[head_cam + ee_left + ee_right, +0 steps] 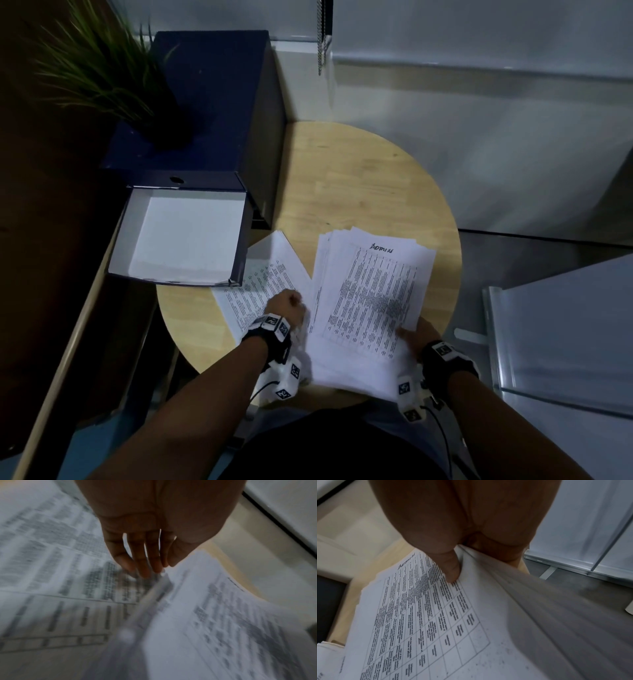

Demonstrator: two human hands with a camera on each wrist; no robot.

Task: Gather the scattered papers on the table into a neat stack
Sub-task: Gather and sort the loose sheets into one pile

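Note:
A thick stack of printed papers (370, 298), with "ADMIN" handwritten on its top sheet, lies on the right of the round wooden table (359, 178). My right hand (416, 330) grips the stack's near right corner. Its thumb (452, 569) presses on the top sheet of the stack (436, 622), and the fingers are hidden beneath. A smaller set of printed sheets (260, 284) lies angled to the left. My left hand (287, 305) is over these sheets beside the stack. Its straight fingers (145, 568) point down and touch the sheets (51, 561) at the stack's (223, 615) left edge.
An open navy box file (185, 236) with a white inside sits at the left, overlapping the table's rim and the left sheets' far corner. Behind it stand a dark blue cabinet (212, 102) and a potted plant (102, 68). A glass-and-metal panel (565, 342) stands to the right.

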